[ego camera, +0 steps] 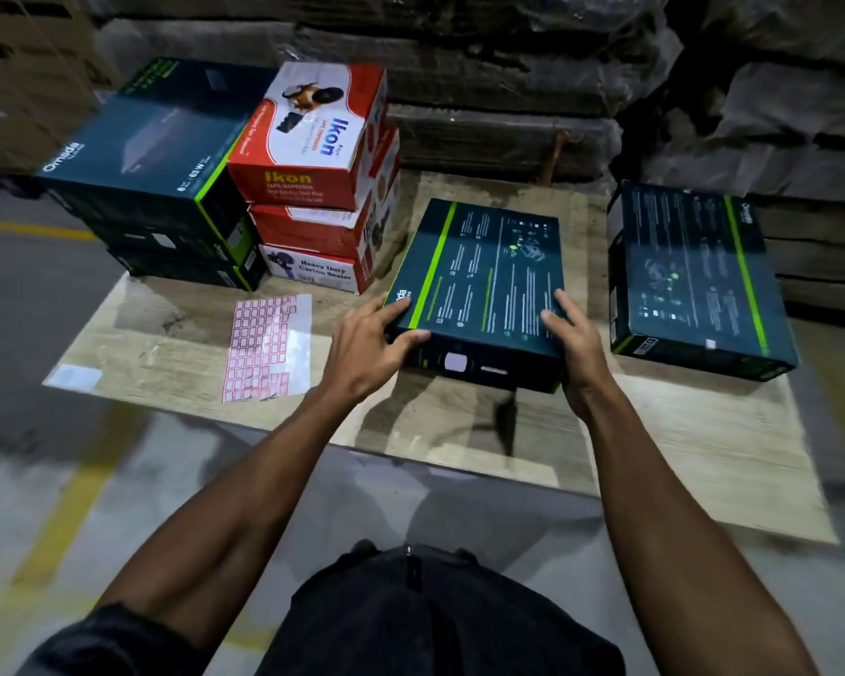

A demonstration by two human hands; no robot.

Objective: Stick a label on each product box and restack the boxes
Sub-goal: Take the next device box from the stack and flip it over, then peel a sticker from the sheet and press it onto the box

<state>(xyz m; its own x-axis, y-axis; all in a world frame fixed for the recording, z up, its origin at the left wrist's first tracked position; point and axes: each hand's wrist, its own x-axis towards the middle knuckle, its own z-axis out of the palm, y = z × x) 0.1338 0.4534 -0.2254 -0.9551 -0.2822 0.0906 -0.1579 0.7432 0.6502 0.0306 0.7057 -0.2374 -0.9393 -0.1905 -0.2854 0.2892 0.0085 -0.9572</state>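
My left hand and right hand grip the near corners of the dark box, fingers curled over its top edge, thumbs on the near side. The box lies over the counter centre, long axis running away from me. The restack pile lies to the right, nearer my right hand; the label sheet lies left.

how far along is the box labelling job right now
Looks done: the dark teal box lying at the right shows a small white sticker on its near side. In hand: both the left hand and right hand grip another dark teal flat box, also stickered. Likely left: the teal stack, the red and white boxes, with the red-bordered label sheet part used.
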